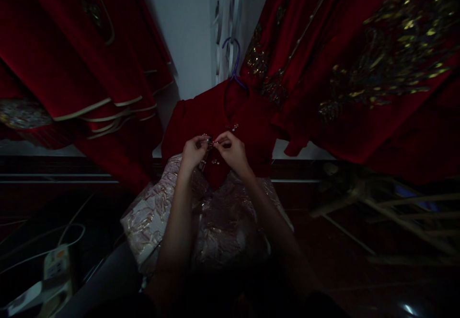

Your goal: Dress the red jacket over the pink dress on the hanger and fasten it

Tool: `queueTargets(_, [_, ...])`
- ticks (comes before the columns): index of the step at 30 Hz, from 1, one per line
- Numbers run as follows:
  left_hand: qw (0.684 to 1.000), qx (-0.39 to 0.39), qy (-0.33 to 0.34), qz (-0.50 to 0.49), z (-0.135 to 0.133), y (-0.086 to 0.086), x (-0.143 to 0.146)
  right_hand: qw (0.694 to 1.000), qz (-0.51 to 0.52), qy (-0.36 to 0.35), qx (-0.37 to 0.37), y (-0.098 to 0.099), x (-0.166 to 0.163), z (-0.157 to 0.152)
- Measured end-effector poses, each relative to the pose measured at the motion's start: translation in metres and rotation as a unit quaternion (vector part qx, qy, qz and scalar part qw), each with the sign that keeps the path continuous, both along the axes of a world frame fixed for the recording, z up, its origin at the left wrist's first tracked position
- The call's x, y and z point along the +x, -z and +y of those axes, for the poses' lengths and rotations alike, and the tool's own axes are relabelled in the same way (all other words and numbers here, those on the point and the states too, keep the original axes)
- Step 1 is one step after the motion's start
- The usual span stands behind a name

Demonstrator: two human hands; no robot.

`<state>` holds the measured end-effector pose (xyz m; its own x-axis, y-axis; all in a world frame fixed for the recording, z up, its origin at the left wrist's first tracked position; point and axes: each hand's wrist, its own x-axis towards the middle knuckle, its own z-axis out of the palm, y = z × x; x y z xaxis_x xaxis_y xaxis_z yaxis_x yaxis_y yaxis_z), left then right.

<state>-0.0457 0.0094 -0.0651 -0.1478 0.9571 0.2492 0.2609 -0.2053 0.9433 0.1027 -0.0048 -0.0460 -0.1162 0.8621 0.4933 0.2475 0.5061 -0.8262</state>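
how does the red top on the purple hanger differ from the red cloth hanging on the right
Decoration: the red top has small shiny ornaments on its front; the red cloth bears a broad patch of gold sequins.
Contact: the left hand and right hand meet at the red top's front, while neither touches the red cloth.
Both are red.

Carries red garment (pixel 190 119) directly on purple hanger (pixel 236 61), hook up by silver door handle (pixel 233 8). Also shows dark reddish floor (pixel 305 243), btm R, w/ slatted frame (pixel 354 195) apparently standing there, v. dim. Can't tell what's under power strip (pixel 56 263), btm L.
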Motion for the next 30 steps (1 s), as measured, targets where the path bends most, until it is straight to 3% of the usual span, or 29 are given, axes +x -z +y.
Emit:
queueTargets(5, [0.997,0.014,-0.063,0.035,-0.001,0.0,-0.003,0.998,0.001,0.046,0.034,0.013,-0.019,0.015])
queueTargets(15, [0.998,0.017,-0.047,0.03,-0.002,0.002,-0.006,0.993,-0.035,0.075,0.08,0.018,-0.024,0.015])
queueTargets(22, [0.992,0.039,-0.092,0.075,-0.006,0.001,-0.004,0.993,-0.045,0.083,0.075,0.02,-0.026,0.018])
queueTargets(26, [0.992,0.029,-0.104,0.059,-0.006,-0.002,-0.004,0.993,-0.04,0.073,0.079,0.021,-0.026,0.02])
queueTargets(30, [0.998,0.018,-0.066,0.001,-0.001,0.002,-0.004,0.994,-0.043,0.071,0.067,0.02,-0.024,0.023])
